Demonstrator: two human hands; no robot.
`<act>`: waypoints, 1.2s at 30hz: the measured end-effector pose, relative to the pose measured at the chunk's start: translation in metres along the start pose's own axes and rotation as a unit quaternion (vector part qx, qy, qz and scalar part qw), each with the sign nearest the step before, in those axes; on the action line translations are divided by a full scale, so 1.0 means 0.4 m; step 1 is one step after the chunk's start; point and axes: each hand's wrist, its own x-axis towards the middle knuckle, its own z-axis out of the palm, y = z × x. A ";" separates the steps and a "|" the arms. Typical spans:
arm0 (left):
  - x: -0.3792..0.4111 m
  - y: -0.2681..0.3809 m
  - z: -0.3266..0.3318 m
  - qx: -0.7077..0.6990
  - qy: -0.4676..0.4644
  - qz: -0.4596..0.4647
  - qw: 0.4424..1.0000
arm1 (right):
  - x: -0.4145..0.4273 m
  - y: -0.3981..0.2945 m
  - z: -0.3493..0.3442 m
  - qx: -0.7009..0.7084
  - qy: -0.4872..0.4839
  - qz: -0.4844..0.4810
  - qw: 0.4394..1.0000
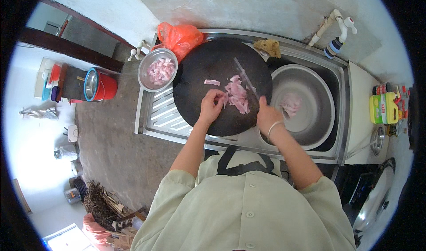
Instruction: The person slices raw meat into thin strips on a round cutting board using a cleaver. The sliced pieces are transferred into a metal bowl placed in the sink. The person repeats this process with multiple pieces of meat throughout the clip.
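Observation:
Over a round black cutting board (203,117), my left hand (210,107) pinches a small piece of raw meat (225,99) between thumb and fingertips. My right hand (269,116), with a pale band on the wrist, grips a kitchen knife (246,77) seen almost edge-on, its blade pointing away from me. Between the hand and the blade's left side lies a pile of raw pink meat (238,92). One cut strip (212,82) rests apart, just beyond my left hand. A steel bowl (142,74) at the board's left edge holds many cut meat pieces (161,71).
Right of the board, a large steel basin (313,127) with meat (291,104) in it sits in the sink (338,117). An orange plastic bag (179,39) and a yellow sponge (269,47) lie along the back. A tap (341,31) juts from the wall.

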 end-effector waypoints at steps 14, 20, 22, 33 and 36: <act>0.086 -0.071 -0.045 0.313 0.139 0.015 0.940 | -0.002 0.150 -0.025 -0.047 0.024 -0.076 0.996; 0.072 -0.033 0.061 0.169 -0.019 0.089 0.981 | -0.121 0.245 -0.178 -0.161 -0.005 -0.048 0.986; 0.046 0.010 0.091 0.086 -0.064 0.101 0.989 | -0.126 0.278 -0.178 -0.210 -0.013 -0.061 0.976; 0.048 0.070 0.101 0.159 0.065 0.128 0.977 | 0.021 0.050 -0.078 -0.143 0.086 -0.197 0.966; 0.086 0.129 0.011 0.201 0.133 0.134 0.961 | 0.018 -0.041 -0.141 -0.140 0.099 -0.222 0.960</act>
